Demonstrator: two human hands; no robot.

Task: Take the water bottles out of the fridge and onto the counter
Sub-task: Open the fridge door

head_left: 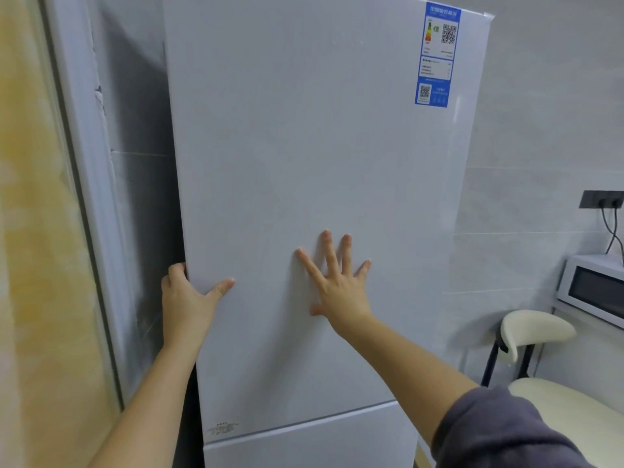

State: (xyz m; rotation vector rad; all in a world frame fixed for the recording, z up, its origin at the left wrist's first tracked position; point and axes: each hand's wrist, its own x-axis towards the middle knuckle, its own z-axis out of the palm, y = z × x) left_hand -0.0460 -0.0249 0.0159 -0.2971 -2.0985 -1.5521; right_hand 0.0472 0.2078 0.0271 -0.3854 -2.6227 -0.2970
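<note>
Water bottles: not visible. The tall white two-door fridge (388,231) is closed, so they're presumably behind its flat white upper door (304,146).

Left hand (184,298) grips that door's left edge, fingers (175,270) curled round it and thumb on the front face. Right hand (339,285) lies flat on the door front, fingers (329,251) straight and spread, holding nothing. The step looks like opening the door; nothing is out yet.

Risks:
- The grip is on the left edge, so the hinge is probably on the right. The door would then swing toward the cream-cushioned black-framed chair (533,327) and the white microwave (594,292), and could stop short or knock the chair.
- The right palm pressing the panel would work against the pull.
- The seal may let go abruptly, and any bottles in door racks could tip.
- The gap between the door edge and the grey tiled wall (141,197) is tight, so knuckles could get pinched.

Around:
- blue energy label (437,54) at the door's top right
- white lower door (304,447) underneath
- black wall socket (601,199) with cables above the microwave
- yellowish translucent panel (40,231) at far left

The table is not in frame, so I can't tell where the bottles would go.
</note>
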